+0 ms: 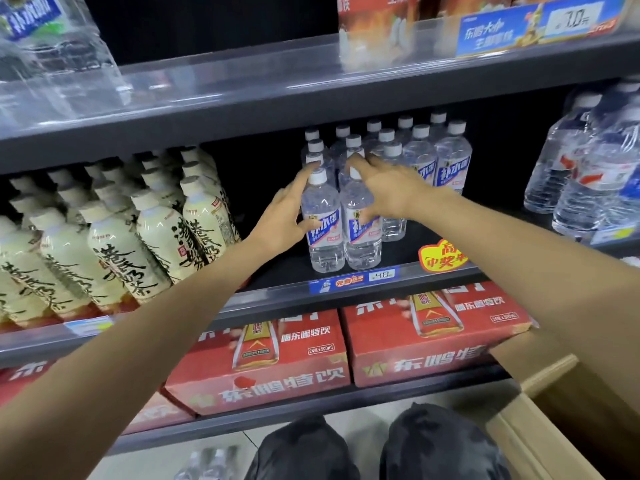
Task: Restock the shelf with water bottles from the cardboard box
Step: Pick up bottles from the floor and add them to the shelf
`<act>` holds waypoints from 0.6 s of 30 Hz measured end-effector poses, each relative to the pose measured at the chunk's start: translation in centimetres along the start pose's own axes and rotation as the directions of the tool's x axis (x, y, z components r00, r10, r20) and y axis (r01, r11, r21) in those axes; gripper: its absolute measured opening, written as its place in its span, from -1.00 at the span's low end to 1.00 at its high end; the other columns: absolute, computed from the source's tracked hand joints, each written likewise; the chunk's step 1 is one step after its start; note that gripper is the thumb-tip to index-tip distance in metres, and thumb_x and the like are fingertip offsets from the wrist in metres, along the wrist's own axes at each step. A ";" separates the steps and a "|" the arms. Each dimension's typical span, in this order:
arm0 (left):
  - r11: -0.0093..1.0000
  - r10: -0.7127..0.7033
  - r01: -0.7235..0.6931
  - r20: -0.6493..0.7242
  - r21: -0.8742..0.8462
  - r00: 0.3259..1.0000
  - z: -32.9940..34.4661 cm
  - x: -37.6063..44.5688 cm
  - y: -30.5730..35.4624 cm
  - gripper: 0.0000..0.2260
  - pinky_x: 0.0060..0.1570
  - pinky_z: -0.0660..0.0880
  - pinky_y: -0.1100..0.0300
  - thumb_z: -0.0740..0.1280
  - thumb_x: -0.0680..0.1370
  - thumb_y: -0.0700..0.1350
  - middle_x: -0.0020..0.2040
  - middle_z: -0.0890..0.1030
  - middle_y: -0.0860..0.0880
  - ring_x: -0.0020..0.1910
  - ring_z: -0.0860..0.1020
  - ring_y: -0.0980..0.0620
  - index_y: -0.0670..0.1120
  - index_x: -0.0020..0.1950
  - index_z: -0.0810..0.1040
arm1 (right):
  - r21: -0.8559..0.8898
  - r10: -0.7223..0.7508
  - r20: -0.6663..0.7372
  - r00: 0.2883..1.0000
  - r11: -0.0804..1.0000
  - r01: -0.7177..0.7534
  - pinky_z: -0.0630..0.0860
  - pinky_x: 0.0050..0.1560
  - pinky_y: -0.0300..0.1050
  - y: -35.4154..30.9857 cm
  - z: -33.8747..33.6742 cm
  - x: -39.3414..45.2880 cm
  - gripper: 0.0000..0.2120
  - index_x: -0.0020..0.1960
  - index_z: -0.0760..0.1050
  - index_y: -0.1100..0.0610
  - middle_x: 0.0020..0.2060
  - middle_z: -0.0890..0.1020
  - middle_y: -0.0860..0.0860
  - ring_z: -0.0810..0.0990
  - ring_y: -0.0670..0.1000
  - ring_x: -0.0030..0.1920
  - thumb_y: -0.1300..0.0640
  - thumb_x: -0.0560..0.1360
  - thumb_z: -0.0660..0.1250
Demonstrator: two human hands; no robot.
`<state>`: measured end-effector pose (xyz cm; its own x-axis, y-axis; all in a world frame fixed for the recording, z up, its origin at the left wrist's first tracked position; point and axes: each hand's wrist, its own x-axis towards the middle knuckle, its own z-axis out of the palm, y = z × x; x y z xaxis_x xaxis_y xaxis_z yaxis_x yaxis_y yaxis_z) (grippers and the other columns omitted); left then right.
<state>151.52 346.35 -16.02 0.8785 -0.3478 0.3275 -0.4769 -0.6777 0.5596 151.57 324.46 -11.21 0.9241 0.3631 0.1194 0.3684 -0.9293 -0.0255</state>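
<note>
- the left hand (280, 220) and the right hand (384, 192) both reach into the middle shelf (346, 271), one on each side of the two front water bottles (341, 223)
- the left fingers (304, 176) are spread wide and flat against the outer side of the left front bottle — pressing it, not wrapped round it
- the right fingers (358, 168) are spread wide too, laid over the top and far side of the right front bottle; no hand is holding a bottle up
- the two front bottles stand between the fingers, touching each other, caps up, so their long way runs straight up and down
- more of the same bottles (419, 157) stand just behind the fingertips, further back in the shelf
- both hands are about as near — a push away from the body would slide the pair back toward the others, i think
- the cardboard box (554, 420) sits low, below the right arm; i cannot see inside it
</note>
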 end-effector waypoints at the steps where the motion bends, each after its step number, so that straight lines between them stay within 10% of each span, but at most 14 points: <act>1: 1.000 0.010 -0.010 -0.023 0.005 1.000 0.1 -0.1 0.1 -0.15 0.26 0.49 -0.09 0.45 0.45 -0.27 0.39 0.34 -0.01 0.36 0.40 -0.03 0.20 0.53 0.05 | 0.010 0.018 -0.022 1.000 1.000 -0.018 0.49 0.07 0.09 -0.1 0.1 0.0 -0.02 0.50 0.04 0.06 0.37 0.36 0.15 0.48 0.25 0.25 -0.03 0.28 0.58; 18: 0.987 -0.020 0.033 -0.082 0.158 0.996 0.0 -1.5 2.5 -0.17 0.12 0.57 -0.06 0.44 0.48 -0.23 0.34 0.38 -0.11 0.24 0.49 -0.07 0.08 0.58 0.02 | -0.048 0.079 -0.088 0.993 0.995 -0.083 0.45 -0.10 0.04 -1.8 -1.0 -1.3 -0.20 0.51 0.08 0.10 0.21 0.47 0.20 0.55 0.26 0.12 0.05 0.44 0.47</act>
<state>149.03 345.15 -15.07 0.8827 -0.2800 0.3773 -0.4374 -0.7828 0.4425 149.60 325.61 -10.35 0.9377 0.2816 0.2035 0.2851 -0.9584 0.0128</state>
